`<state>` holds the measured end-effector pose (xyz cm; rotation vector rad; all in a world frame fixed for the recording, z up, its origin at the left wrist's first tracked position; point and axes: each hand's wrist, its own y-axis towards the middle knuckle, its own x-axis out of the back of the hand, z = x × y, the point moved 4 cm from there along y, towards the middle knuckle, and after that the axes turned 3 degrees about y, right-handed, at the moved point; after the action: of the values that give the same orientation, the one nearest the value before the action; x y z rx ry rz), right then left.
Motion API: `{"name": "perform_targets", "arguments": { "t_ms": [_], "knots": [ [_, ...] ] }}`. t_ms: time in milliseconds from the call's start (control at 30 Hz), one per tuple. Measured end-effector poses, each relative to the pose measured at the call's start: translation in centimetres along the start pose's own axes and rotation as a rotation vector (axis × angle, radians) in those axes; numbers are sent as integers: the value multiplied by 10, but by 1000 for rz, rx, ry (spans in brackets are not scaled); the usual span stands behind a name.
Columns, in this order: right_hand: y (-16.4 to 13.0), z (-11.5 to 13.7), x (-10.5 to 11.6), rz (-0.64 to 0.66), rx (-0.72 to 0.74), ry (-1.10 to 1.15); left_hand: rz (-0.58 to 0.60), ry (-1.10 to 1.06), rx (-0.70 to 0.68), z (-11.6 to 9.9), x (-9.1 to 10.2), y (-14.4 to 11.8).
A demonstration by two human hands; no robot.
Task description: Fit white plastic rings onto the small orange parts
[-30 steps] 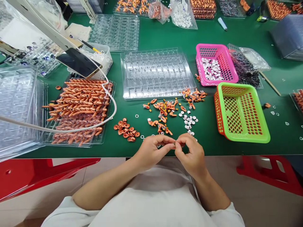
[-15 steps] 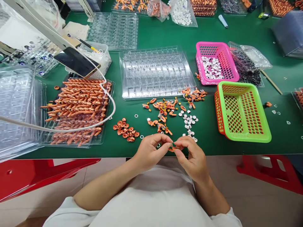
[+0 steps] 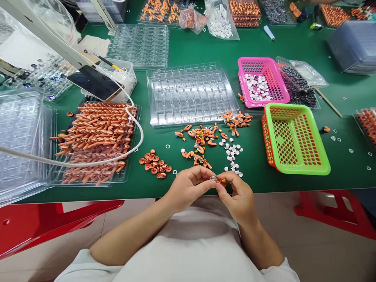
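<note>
I've got left hand (image 3: pixel 185 190) and right hand (image 3: pixel 239 194) together, pinching one orange part (image 3: pixel 219 180) (tiny); white discs (image 3: pixel 230 158) just beyond.

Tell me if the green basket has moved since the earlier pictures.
No, not visibly. The green basket sits in front and to the right of the pink basket, as before; both shift left with the whole view.

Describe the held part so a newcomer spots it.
On the green table, find the near edge, where the left hand and right hand meet. Pinched between them is a small orange part with yellow at one end. Unlike the loose orange pieces beyond, it is held.
</note>
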<state>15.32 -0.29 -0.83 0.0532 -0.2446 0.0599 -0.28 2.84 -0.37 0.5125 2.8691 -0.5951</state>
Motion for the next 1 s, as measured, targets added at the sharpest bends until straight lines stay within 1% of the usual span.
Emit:
{"name": "perform_targets", "arguments": {
  "t_ms": [67, 133, 333, 400, 533, 633, 800, 933, 1000],
  "knots": [
    [1, 4, 0, 2, 47, -21, -4, -5, -3, 1, 0, 0],
    [2, 7, 1, 13, 85, -27, -28, 42, -30, 1, 1, 0],
    [1, 10, 0, 41, 107, -11, -129, 362, -193, -6, 2, -7],
    [1, 10, -1, 49, 110, -1, -128, 438, -261, -9, 0, -10],
    [-1, 8, -3, 72, 112, 8, -120, 477, -340, -11, -1, -11],
    [-1, 7, -4, 83, 121, 4, -118, 483, -340, -10, 1, -10],
    [-1, 5, -1, 83, 110, 9, -33, 449, -280, -5, 5, -12],
    [0, 7, -1, 161, 125, 19, -27, 437, -242, -1, 10, -19],
    [0, 11, -1, 187, 174, -26, -38, 453, -272, -1, 10, -23]
  ]
}}
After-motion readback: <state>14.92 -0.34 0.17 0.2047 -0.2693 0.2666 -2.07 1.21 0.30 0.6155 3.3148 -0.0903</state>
